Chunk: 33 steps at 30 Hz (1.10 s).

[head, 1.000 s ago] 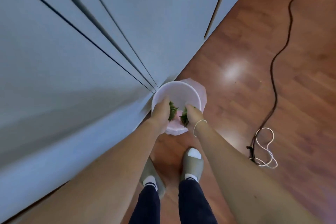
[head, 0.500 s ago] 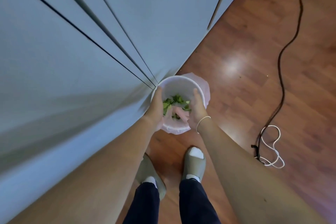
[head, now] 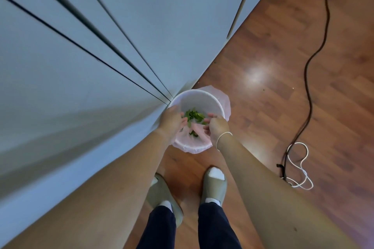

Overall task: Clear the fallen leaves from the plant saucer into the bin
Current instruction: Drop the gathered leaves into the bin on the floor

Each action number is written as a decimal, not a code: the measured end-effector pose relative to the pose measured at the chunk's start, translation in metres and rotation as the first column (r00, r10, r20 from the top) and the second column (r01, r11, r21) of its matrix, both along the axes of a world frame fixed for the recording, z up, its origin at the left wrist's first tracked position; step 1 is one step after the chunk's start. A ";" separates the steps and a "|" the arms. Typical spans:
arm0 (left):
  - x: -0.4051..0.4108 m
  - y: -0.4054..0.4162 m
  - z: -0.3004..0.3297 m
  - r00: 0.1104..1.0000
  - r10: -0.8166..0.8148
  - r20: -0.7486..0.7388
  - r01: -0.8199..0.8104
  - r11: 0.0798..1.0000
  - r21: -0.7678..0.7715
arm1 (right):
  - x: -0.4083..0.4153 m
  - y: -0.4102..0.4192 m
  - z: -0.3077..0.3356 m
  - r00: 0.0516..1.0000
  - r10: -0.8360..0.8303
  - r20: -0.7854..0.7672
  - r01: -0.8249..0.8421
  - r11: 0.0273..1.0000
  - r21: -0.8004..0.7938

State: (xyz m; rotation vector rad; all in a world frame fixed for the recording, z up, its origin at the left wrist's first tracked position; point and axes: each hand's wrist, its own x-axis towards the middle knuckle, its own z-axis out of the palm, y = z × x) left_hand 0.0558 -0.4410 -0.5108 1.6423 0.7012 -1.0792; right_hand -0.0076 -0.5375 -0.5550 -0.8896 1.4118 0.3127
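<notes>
Green leaves (head: 193, 115) lie in the bin (head: 202, 97) beneath the spread, empty left hand (head: 172, 120) and right hand (head: 217, 127); clinging scraps could drop outside.

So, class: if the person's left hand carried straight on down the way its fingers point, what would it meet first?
Probably the green leaves lying in the lined bin; the left hand hovers over its mouth, though depth is unclear.

White bin (head: 202, 97), pink liner, on wooden floor (head: 283, 87) beside grey cabinet (head: 101, 46); green leaves (head: 193, 115) inside; left hand (head: 172, 120) and right hand (head: 217, 129) above, fingers spread.
</notes>
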 end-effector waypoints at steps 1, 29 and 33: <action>-0.001 0.001 -0.002 1.000 -0.004 0.014 0.004 1.000 0.013 | -0.002 -0.001 -0.002 0.999 0.036 -0.005 -0.036 0.999 -0.018; -0.002 -0.008 0.067 0.954 -0.271 0.128 0.252 0.956 0.148 | -0.023 -0.030 0.065 0.964 0.261 0.054 -0.255 0.962 -0.101; 0.017 -0.024 0.136 0.908 -0.350 0.231 0.320 0.934 0.156 | -0.003 -0.061 0.131 0.954 0.282 0.105 -0.256 0.943 -0.215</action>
